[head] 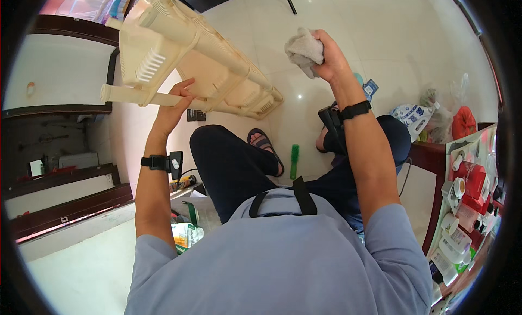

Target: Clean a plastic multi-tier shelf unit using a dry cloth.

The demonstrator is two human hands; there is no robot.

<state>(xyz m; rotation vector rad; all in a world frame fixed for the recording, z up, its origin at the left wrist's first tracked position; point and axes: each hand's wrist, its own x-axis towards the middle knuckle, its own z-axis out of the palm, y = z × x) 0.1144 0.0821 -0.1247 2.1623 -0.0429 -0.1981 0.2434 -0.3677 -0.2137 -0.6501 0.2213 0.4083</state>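
Observation:
A cream plastic shelf rack [220, 76] with round tubular posts and slotted end panels leans at an angle in front of me, to the left. My left hand [176, 105] grips its lower post, the thumb and a finger showing on the near side. Held out over the floor, my right hand [331, 56] is closed around a crumpled grey cloth [304, 52]. The cloth is apart from the rack. Below, between my feet, a green-bristled brush [294, 162] lies on the tiles.
Plastic bags [414, 119], one holding something red [464, 122], stand on the floor at right. A table [436, 151] crowded with bottles and boxes is close to my right side. A small black box [196, 115] sits beneath the rack. Dark-framed cabinets [61, 107] line the left.

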